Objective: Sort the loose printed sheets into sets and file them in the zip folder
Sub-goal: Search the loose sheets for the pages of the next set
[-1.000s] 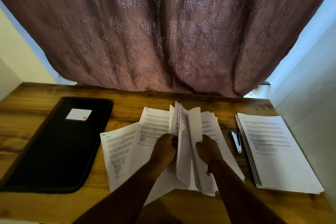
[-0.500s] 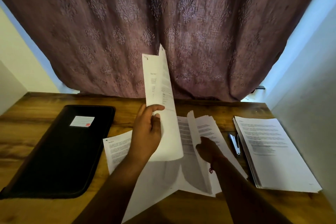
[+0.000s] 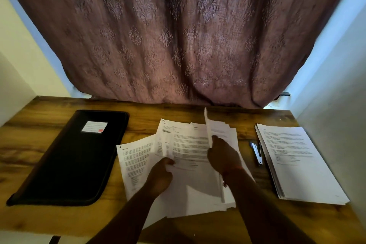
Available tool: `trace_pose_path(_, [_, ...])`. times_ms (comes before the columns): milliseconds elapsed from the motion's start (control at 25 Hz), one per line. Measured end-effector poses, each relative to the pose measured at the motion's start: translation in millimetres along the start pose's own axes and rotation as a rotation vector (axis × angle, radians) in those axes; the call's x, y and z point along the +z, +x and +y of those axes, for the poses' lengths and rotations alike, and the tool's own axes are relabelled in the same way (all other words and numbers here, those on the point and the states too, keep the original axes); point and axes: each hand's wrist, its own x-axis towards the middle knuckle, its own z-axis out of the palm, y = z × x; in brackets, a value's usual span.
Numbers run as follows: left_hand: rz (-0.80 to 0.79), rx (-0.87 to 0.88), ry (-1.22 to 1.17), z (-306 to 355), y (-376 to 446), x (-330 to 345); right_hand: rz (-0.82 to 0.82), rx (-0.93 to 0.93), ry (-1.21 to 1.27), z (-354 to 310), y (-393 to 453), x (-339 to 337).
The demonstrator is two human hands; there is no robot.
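left hand (image 3: 161,174) pinching sheet edge, right hand (image 3: 223,155) lifting page of fanned loose sheets (image 3: 188,148) mid-desk | slack pinches risking pages slipping, sets mixing | sorted stack (image 3: 297,160) lying right, zip folder (image 3: 75,156) sitting closed left

One zip folder (image 3: 75,156), black, bearing one label (image 3: 94,127)

One stapler (image 3: 257,152)

Two hands: one left hand (image 3: 161,174), one right hand (image 3: 222,156)

One neat stack (image 3: 297,162) of printed sheets at the right; how many sheets it holds cannot be told

One loose spread of sheets (image 3: 190,152) in the middle, overlapping; at least five separate sheets show an edge or a face, the full number cannot be counted. One of these, a lifted sheet (image 3: 207,125), stands on edge; one single sheet (image 3: 134,160) lies furthest left

One curtain (image 3: 178,35)

One wooden surface (image 3: 35,140)
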Motion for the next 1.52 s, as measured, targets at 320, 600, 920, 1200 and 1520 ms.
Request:
trace_pose_path(320, [-0.162,-0.041,-0.304,-1,-4,1,-0.315,0.004,-0.075,-63,-4,57])
trace_pose_path(600, [0.043,0.007,-0.044,8,3,4,-0.467,0.102,0.152,-76,-7,72])
trace_pose_path(920, [0.086,0.054,-0.426,16,-2,0,-0.733,0.139,0.618,-41,-10,54])
trace_pose_path(1200, [-0.02,0.198,-0.634,34,7,-24,0.075,0.282,0.73,49,25,3])
trace_pose_path(1520, [0.069,0.263,-0.686,80,11,-40,0.148,-0.048,1.021,24,19,-47])
